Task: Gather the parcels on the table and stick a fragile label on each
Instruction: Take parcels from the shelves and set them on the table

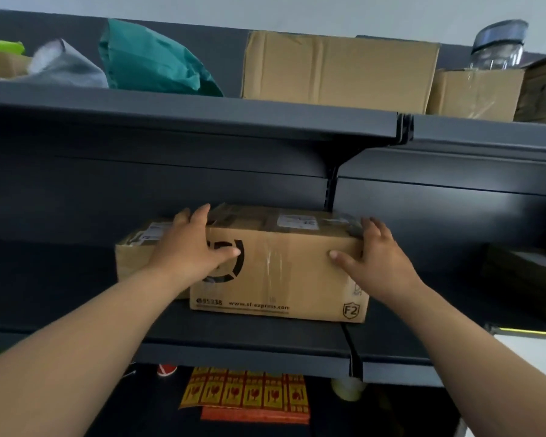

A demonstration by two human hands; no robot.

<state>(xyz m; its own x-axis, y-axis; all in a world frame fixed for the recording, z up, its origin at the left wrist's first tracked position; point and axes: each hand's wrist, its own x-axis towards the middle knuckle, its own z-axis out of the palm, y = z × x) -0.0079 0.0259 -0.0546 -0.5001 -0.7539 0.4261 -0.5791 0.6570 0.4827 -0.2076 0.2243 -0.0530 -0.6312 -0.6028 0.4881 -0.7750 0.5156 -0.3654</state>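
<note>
While the box [281,269] sits on the mid shelf [249,348] at centre | left hand [193,247] clasps its 9 o'clock end | right hand [380,260] clasps its 3 o'clock end | labels [246,394] at 6 o'clock

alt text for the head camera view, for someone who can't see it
A left hand and a right hand hold a taped cardboard parcel by its ends on a dark shelf. A smaller box sits beside it to the left, and sheets of fragile labels lie on the level below.
</note>
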